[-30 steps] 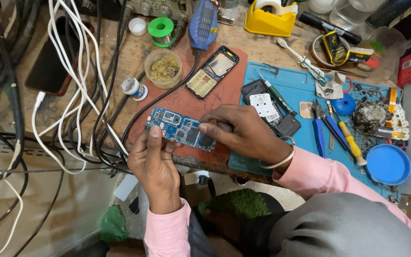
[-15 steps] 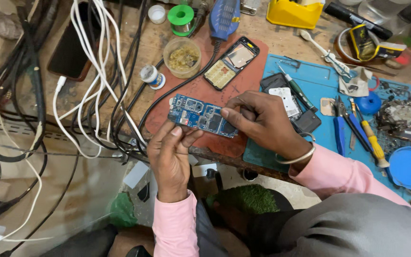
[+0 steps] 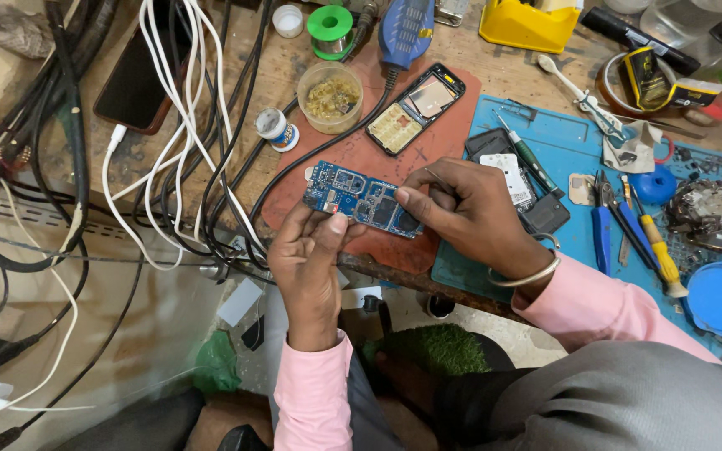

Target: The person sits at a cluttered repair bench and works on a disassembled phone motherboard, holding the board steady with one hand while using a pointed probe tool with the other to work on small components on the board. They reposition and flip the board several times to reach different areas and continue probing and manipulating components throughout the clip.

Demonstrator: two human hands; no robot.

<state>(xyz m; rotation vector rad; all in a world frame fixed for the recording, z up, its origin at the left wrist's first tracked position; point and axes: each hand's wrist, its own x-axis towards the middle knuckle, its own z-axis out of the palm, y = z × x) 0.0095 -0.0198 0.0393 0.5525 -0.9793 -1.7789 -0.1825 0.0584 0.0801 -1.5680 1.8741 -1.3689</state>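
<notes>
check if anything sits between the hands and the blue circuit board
Nothing visible does. The left hand already pinches the blue circuit board at its near edge, and the right hand rests its fingers on the board's right end, both directly touching it above the red-brown mat.

Worn wooden workbench (image 3: 211, 100) (cluttered), pale floor (image 3: 60, 334) below, even light.

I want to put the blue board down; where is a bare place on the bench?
Bare red mat between the open phone shell and the circuit board. Also bare blue mat, upper middle. Crowded: cables to the left, tools to the right.
</notes>
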